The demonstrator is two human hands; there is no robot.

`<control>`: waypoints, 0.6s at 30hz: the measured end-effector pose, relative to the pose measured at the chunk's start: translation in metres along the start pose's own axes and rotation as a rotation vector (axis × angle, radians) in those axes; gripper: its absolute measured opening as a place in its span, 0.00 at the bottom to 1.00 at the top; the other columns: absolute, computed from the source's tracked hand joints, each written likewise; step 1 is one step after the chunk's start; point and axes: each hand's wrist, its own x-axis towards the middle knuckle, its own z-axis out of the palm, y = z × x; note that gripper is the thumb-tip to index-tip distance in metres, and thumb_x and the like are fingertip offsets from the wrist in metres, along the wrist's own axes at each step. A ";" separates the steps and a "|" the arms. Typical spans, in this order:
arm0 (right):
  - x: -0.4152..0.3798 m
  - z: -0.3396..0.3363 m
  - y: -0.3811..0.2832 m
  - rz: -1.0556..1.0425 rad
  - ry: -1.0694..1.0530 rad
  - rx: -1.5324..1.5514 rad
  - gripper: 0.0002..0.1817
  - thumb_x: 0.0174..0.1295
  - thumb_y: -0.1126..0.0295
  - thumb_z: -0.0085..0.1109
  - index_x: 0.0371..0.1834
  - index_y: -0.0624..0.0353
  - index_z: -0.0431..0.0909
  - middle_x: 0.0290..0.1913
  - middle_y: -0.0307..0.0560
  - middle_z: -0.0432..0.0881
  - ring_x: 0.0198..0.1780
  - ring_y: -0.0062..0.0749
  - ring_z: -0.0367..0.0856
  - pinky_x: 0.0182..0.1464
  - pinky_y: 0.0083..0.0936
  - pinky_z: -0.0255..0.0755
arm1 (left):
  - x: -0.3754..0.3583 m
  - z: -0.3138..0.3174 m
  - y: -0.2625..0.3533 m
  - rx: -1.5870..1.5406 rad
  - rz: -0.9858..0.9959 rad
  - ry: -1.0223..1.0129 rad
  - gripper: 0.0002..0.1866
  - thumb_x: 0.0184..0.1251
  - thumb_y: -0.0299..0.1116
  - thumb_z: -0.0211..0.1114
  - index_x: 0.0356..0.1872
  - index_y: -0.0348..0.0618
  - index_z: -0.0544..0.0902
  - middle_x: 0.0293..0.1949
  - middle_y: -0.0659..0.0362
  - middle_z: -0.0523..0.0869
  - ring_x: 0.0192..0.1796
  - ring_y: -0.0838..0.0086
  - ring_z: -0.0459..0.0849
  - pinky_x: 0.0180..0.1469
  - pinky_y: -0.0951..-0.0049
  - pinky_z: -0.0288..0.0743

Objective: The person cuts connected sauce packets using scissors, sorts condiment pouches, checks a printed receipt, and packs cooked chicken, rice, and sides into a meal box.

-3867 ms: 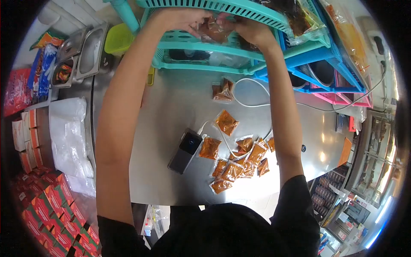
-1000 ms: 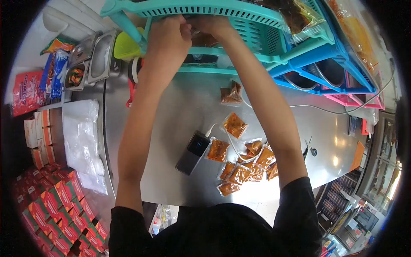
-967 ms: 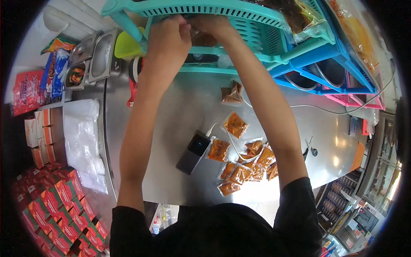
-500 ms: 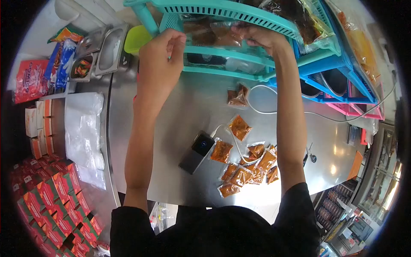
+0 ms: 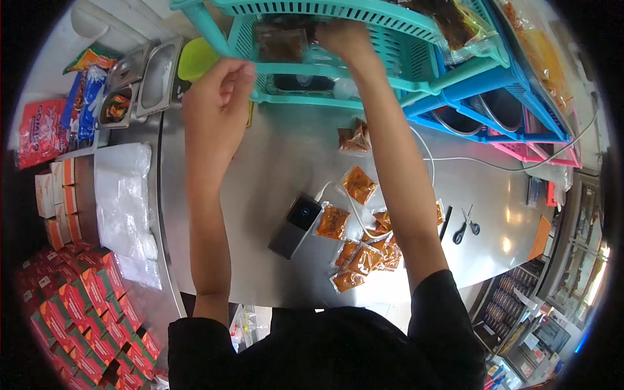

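Note:
My left hand (image 5: 220, 97) is beside the left post of a turquoise plastic rack (image 5: 354, 73), its fingers curled in with nothing visible in them. My right hand (image 5: 344, 40) reaches into the rack's middle shelf, where its fingertips are lost in shadow. Just left of it, clear packets with brown contents (image 5: 283, 45) lie on that shelf. Below the rack, more brown packets (image 5: 354, 138) lie on the steel table (image 5: 260, 162). Several orange-brown sauce sachets (image 5: 359, 185) are spread and piled near my right forearm, which covers part of the pile.
A phone (image 5: 294, 226) on a white charging cable (image 5: 478, 159) lies mid-table. Scissors (image 5: 465, 227) are at the right. Blue racks (image 5: 484, 97) stand beyond the turquoise one. At the left are plastic bags (image 5: 123, 201), steel trays (image 5: 159, 75) and stacked red boxes (image 5: 84, 312).
My right hand has moved left along the shelf and deeper inside. My left hand has shifted slightly left and down. The view has moved a little, and the scissors are now uncovered.

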 end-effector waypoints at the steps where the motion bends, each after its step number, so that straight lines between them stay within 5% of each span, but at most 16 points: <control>1: -0.001 0.008 -0.009 0.016 -0.012 0.067 0.12 0.55 0.64 0.53 0.39 0.59 0.76 0.33 0.53 0.79 0.36 0.48 0.77 0.40 0.38 0.70 | -0.004 0.003 0.000 -0.032 0.003 0.018 0.12 0.66 0.35 0.57 0.39 0.34 0.78 0.32 0.57 0.83 0.34 0.77 0.81 0.38 0.79 0.73; 2: 0.000 0.016 -0.019 0.034 -0.027 0.133 0.14 0.58 0.65 0.51 0.42 0.63 0.74 0.34 0.54 0.78 0.36 0.49 0.75 0.40 0.38 0.69 | -0.008 0.007 0.001 -0.065 0.003 0.035 0.12 0.66 0.35 0.57 0.37 0.33 0.78 0.30 0.56 0.83 0.32 0.76 0.81 0.37 0.79 0.73; 3: 0.004 0.027 -0.027 0.009 0.279 0.161 0.12 0.60 0.65 0.50 0.36 0.63 0.73 0.31 0.51 0.76 0.34 0.43 0.77 0.38 0.33 0.71 | -0.013 0.011 0.003 -0.090 -0.032 0.009 0.13 0.66 0.35 0.57 0.38 0.33 0.78 0.30 0.57 0.83 0.32 0.77 0.81 0.37 0.79 0.73; 6: 0.016 -0.081 -0.064 0.360 -0.305 0.215 0.11 0.52 0.63 0.57 0.37 0.53 0.80 0.33 0.52 0.82 0.36 0.47 0.81 0.41 0.37 0.73 | -0.033 0.025 0.004 -0.141 -0.108 -0.073 0.13 0.67 0.36 0.56 0.38 0.33 0.78 0.30 0.57 0.83 0.32 0.78 0.80 0.37 0.80 0.72; 9: -0.039 -0.159 -0.073 0.601 -0.293 0.416 0.13 0.55 0.65 0.55 0.38 0.63 0.79 0.32 0.54 0.82 0.36 0.41 0.82 0.41 0.32 0.74 | -0.062 0.036 -0.018 -0.145 -0.146 -0.140 0.13 0.67 0.36 0.56 0.38 0.34 0.78 0.30 0.57 0.83 0.32 0.78 0.80 0.36 0.80 0.71; 12: -0.122 -0.189 -0.069 0.801 -0.248 0.349 0.10 0.54 0.68 0.58 0.37 0.61 0.80 0.35 0.51 0.83 0.35 0.40 0.82 0.41 0.31 0.74 | -0.089 0.045 -0.034 -0.132 -0.216 -0.175 0.12 0.66 0.35 0.56 0.37 0.35 0.78 0.30 0.56 0.83 0.32 0.77 0.81 0.34 0.79 0.71; 15: -0.185 -0.170 -0.061 0.850 -0.467 0.438 0.13 0.51 0.69 0.61 0.40 0.57 0.80 0.36 0.49 0.82 0.37 0.42 0.81 0.43 0.33 0.74 | -0.109 0.063 -0.034 -0.140 -0.233 -0.220 0.10 0.66 0.34 0.56 0.37 0.35 0.78 0.30 0.56 0.83 0.32 0.77 0.81 0.34 0.78 0.72; 18: -0.185 -0.139 -0.073 0.473 -0.370 0.041 0.18 0.48 0.68 0.64 0.44 0.53 0.77 0.38 0.47 0.81 0.38 0.42 0.80 0.45 0.37 0.73 | -0.127 0.080 -0.024 -0.190 -0.267 -0.286 0.10 0.66 0.33 0.56 0.37 0.35 0.78 0.31 0.55 0.83 0.32 0.76 0.81 0.35 0.77 0.73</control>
